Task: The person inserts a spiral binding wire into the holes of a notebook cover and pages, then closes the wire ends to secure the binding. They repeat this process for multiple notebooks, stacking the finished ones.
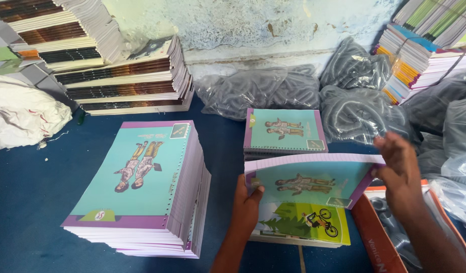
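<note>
Clear plastic bags (273, 91) of grey coils heaped along back wall and right side. Orange cardboard box (379, 237) at lower right, flap open, beside notebooks.

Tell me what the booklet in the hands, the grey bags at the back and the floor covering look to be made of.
Booklet: paper, with a glossy printed cover that bends between the left hand and right hand. Grey bags: thin clear plastic film, shiny and creased, holding grey coils. Floor covering: matte blue, probably cloth or felt.
</note>
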